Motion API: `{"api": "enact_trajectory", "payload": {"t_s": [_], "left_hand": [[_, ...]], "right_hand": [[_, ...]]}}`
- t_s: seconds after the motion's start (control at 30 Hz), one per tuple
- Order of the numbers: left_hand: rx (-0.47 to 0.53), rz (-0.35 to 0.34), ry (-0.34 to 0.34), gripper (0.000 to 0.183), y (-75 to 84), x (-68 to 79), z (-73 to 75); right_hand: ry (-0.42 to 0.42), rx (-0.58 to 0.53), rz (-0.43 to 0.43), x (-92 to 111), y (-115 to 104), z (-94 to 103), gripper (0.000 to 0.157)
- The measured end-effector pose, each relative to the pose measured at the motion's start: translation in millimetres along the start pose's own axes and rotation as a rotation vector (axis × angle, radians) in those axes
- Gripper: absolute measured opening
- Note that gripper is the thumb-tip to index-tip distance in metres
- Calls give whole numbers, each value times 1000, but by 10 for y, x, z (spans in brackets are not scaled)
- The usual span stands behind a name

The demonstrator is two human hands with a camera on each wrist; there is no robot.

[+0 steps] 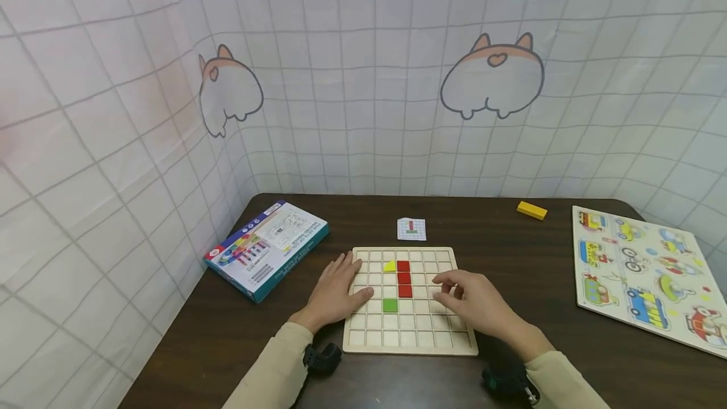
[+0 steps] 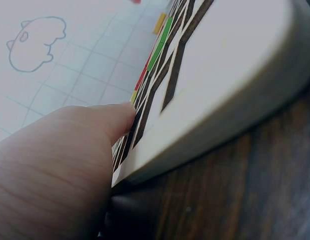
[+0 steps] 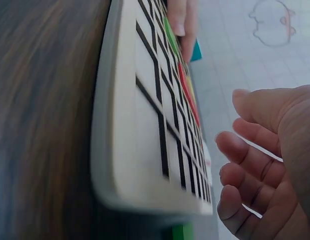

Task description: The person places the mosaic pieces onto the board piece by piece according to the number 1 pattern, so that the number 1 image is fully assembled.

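Rests spread left hand (image 1: 334, 290) on pale wooden grid board (image 1: 372, 338), holds right hand (image 1: 481, 303) loosely curled, empty, above its right side; apparently placing red square tiles (image 1: 404, 278) there, next probably calls for fetching another.

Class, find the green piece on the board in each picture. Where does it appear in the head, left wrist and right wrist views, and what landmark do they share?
Head: green piece below centre, on the board.
Left wrist: green piece near the top, about mid-width.
Right wrist: green piece near the top, slightly right of centre.
Shared landmark: red pieces.
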State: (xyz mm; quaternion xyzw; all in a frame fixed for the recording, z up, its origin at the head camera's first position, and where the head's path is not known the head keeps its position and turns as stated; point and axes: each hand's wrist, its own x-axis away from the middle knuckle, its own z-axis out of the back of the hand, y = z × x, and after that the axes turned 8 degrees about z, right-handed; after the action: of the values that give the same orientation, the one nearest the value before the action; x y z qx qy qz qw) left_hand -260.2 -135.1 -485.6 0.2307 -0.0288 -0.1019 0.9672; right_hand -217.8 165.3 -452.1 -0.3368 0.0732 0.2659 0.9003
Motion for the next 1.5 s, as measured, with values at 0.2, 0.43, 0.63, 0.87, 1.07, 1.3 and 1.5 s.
{"api": "enact_trajectory", "payload": {"t_s": [0.2,0.43,0.63,0.87,1.07,1.3,1.5], "left_hand": [[-7,-9,3,74,-13,-15,-6],[-15,-4,0,75,-9,-5,-5],[-15,-11,-1,75,-3,-3,5],[-21,-14,-13,75,-4,3,4],[-10,-4,-3,75,-9,4,13],[-8,-12,1,75,-16,-8,5],[-16,-15,-1,76,-34,-11,-10]], "right_hand": [[53,12,-21,155,165,88,21],[76,40,-40,254,309,186,20],[99,111,-52,320,401,276,18],[116,168,-81,425,495,330,17],[63,190,-106,467,545,388,18],[9,173,-110,529,590,500,21],[-88,83,-87,570,623,563,31]]}}
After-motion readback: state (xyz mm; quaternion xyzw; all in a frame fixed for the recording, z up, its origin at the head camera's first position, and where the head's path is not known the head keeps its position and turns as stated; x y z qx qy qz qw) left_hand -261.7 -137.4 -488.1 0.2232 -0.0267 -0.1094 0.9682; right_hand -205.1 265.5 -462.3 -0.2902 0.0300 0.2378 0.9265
